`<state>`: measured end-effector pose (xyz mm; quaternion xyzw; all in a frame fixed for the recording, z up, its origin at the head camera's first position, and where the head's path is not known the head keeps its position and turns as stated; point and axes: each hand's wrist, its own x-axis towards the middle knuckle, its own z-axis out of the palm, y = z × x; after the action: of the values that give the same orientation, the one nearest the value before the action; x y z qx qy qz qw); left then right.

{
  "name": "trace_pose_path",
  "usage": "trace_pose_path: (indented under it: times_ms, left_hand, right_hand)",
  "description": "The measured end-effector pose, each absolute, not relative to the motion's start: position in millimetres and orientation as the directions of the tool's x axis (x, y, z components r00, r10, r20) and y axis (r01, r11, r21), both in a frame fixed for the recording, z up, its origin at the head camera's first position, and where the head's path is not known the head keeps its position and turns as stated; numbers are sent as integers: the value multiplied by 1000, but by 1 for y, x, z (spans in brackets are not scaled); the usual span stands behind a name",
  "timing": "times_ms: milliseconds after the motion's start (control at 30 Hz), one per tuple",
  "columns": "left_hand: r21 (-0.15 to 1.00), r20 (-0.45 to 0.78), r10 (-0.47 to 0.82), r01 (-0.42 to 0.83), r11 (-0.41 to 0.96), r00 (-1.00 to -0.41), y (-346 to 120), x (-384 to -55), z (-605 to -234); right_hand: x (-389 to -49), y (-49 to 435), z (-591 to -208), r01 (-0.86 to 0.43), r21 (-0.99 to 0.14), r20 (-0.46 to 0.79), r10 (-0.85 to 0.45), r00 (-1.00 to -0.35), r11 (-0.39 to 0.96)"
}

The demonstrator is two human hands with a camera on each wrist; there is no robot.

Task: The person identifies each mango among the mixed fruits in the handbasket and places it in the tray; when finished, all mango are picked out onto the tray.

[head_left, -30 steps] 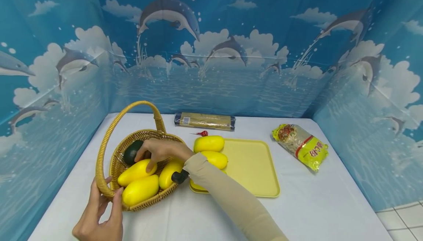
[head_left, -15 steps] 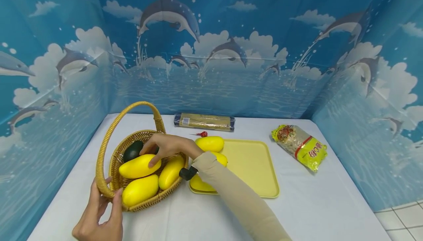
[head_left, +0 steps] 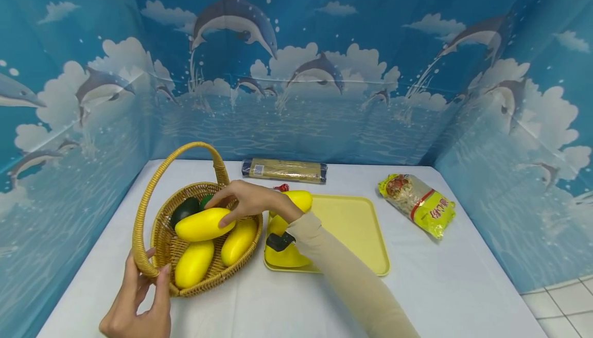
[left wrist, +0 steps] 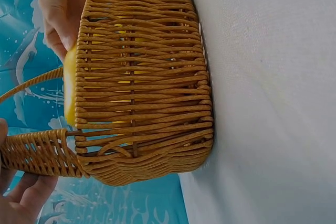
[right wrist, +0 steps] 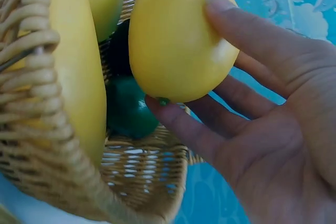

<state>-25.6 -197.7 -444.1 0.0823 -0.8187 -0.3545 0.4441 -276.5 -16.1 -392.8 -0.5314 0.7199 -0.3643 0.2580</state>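
My right hand pinches a yellow mango near one end, fingers beyond it and thumb on the near side. It is lifted over the wicker basket. In the right wrist view the mango shows a small green stem at its tip. Two more yellow mangoes, one at the front and one at the right, lie in the basket. Behind them are a dark avocado-like fruit and a green rounded one, partly hidden. My left hand grips the base of the basket's handle.
Right of the basket, a pale yellow tray carries several yellow mangoes, partly behind my right forearm. A long wrapped package and a small red lollipop-like thing lie behind. A bag of dry noodles lies far right.
My right hand has taken hold of the mango beside the avocado and raised it, moving up and to the right. The front mango has turned more upright. My left hand stays at the handle.
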Motion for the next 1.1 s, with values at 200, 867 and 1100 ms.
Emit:
trace_pose_path:
  times_ms: [200, 867, 1100]
  left_hand:
    - [636, 689, -438, 194, 746, -577, -200, -27, -444]
    - [669, 647, -460, 165, 724, -608, -199, -26, -442]
    - [649, 669, -440, 182, 739, -600, -199, -25, -442]
  right_hand:
    - [-272, 3, -385, -502, -861, 71, -955, -287, 87]
    - [-262, 116, -386, -431, -885, 61, -877, -477, 173]
    - [-262, 163, -386, -398, -889, 54, -813, -579, 225]
